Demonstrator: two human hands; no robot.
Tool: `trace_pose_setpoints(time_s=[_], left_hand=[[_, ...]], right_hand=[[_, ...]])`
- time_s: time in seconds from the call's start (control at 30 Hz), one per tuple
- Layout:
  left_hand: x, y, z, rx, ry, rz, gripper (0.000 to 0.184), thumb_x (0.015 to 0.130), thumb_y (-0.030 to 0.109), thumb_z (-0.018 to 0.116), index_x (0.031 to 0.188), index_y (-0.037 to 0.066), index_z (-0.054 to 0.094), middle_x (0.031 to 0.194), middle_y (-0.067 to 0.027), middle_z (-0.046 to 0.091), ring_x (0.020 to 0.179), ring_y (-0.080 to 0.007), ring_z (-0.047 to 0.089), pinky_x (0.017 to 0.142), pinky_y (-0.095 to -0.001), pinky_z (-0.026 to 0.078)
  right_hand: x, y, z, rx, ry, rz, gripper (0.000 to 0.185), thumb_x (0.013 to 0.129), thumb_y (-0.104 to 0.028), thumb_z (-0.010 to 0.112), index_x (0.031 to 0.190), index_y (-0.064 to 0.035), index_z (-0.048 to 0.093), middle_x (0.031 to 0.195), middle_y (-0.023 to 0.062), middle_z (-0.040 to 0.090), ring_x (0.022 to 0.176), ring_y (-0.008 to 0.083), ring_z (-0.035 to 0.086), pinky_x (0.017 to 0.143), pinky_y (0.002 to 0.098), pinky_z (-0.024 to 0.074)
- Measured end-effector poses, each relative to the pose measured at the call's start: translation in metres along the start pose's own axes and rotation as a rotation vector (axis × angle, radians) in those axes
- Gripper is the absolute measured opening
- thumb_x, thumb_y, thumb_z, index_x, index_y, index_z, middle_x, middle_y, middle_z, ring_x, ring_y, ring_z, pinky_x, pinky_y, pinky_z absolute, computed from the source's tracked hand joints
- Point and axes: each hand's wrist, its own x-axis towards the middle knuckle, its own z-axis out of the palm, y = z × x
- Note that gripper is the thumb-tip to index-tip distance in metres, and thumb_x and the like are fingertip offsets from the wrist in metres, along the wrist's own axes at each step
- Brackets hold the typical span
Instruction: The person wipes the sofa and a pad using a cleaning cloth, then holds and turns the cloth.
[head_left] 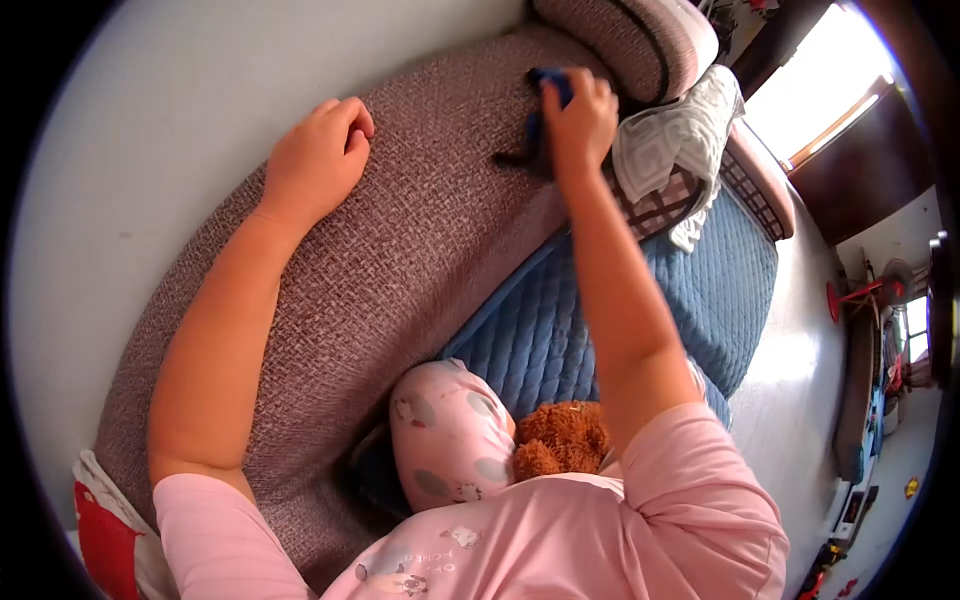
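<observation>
My right hand (585, 115) is closed around a blue and black handheld tool (538, 130), held against the brown woven sofa backrest (430, 170). The tool is smeared by motion and partly covered by my fingers, so I cannot tell its exact kind. Resting on the top edge of the backrest near the wall, my left hand (322, 155) has its fingers curled in with nothing visible in them.
A blue quilted cover (540, 325) lies over the seat. A white patterned cloth (675, 140) drapes over a checked piece beside the rounded armrest (630, 45). Close to my body is a brown fluffy thing (560, 440). A red fan (865, 290) stands across the room.
</observation>
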Motion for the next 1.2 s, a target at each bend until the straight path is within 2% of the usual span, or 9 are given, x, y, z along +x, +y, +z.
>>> trace_pose_setpoints(time_s=[0.17,0.27,0.53,0.67,0.77,0.83,1.0,1.07,1.2], left_hand=[[0.0,0.007,0.001,0.014,0.015,-0.029,0.009,0.096,0.015,0.056,0.101,0.008,0.06,0.098,-0.0071,0.066,0.082,-0.0241,0.065,0.075,-0.0397,0.052],[0.002,0.005,0.0,-0.011,-0.012,-0.069,0.009,0.096,0.016,0.056,0.1,0.009,0.06,0.098,-0.0068,0.066,0.083,-0.0247,0.065,0.075,-0.0403,0.052],[0.003,0.002,0.005,0.006,0.046,-0.023,0.008,0.093,0.016,0.056,0.096,0.01,0.062,0.098,-0.0079,0.067,0.087,-0.031,0.066,0.074,-0.0461,0.054],[0.002,-0.001,0.005,0.03,0.057,-0.001,0.009,0.093,0.015,0.057,0.096,0.011,0.063,0.1,-0.0086,0.068,0.088,-0.0323,0.067,0.074,-0.0478,0.054],[0.0,0.0,0.001,-0.047,0.006,-0.03,0.009,0.095,0.014,0.056,0.098,0.01,0.063,0.102,-0.0085,0.067,0.09,-0.031,0.067,0.076,-0.0464,0.055],[-0.001,0.001,-0.002,-0.054,-0.001,-0.024,0.009,0.096,0.014,0.055,0.099,0.01,0.063,0.102,-0.0084,0.067,0.091,-0.0304,0.067,0.077,-0.0457,0.055],[-0.003,-0.001,0.0,-0.028,-0.003,0.006,0.01,0.097,0.014,0.055,0.101,0.01,0.063,0.102,-0.0084,0.066,0.09,-0.0292,0.067,0.077,-0.0438,0.055],[-0.002,-0.001,0.002,-0.017,0.008,0.01,0.008,0.099,0.014,0.056,0.103,0.009,0.06,0.101,-0.0075,0.065,0.083,-0.0262,0.065,0.076,-0.0411,0.052],[-0.001,0.005,0.003,0.001,-0.003,-0.028,0.008,0.098,0.014,0.055,0.102,0.009,0.06,0.1,-0.0071,0.064,0.082,-0.026,0.064,0.075,-0.0415,0.052]], right_hand=[[0.048,0.062,0.031,-0.194,-0.103,0.165,0.04,0.093,-0.05,0.069,0.118,-0.0193,0.072,0.117,0.0137,0.07,0.11,0.0391,0.065,0.088,0.0523,0.0535],[0.05,0.059,0.032,-0.24,-0.128,0.259,0.041,0.094,-0.05,0.069,0.122,-0.0196,0.071,0.118,0.0142,0.069,0.11,0.0409,0.064,0.089,0.0527,0.0539],[-0.055,-0.071,-0.071,0.227,-0.227,0.074,0.028,0.086,-0.021,0.077,0.11,-0.0097,0.069,0.112,0.0172,0.064,0.107,0.0394,0.058,0.093,0.0491,0.0498],[-0.112,-0.138,-0.123,0.441,-0.286,-0.058,0.041,0.072,-0.008,0.082,0.111,-0.0132,0.069,0.108,0.0101,0.062,0.106,0.0342,0.057,0.094,0.0466,0.0479],[-0.1,-0.132,-0.119,0.434,-0.313,-0.077,0.041,0.072,-0.011,0.084,0.11,-0.0149,0.07,0.107,0.0087,0.061,0.105,0.0326,0.057,0.092,0.0454,0.047],[-0.08,-0.115,-0.102,0.301,-0.256,-0.219,0.037,0.073,-0.016,0.084,0.108,-0.0162,0.07,0.106,0.0079,0.062,0.104,0.032,0.058,0.09,0.0446,0.0465],[-0.018,-0.056,-0.028,0.108,-0.062,-0.133,0.029,0.08,-0.028,0.083,0.104,-0.0149,0.072,0.104,0.0105,0.066,0.102,0.0342,0.062,0.085,0.0462,0.0496],[0.007,-0.028,-0.004,-0.005,-0.079,-0.065,0.028,0.084,-0.036,0.08,0.104,-0.0172,0.074,0.105,0.0102,0.069,0.102,0.0351,0.064,0.083,0.0481,0.0527],[0.061,0.021,0.027,-0.266,-0.329,0.044,0.038,0.092,-0.047,0.07,0.123,-0.0252,0.073,0.122,0.0084,0.072,0.116,0.0366,0.065,0.095,0.0513,0.0524]])
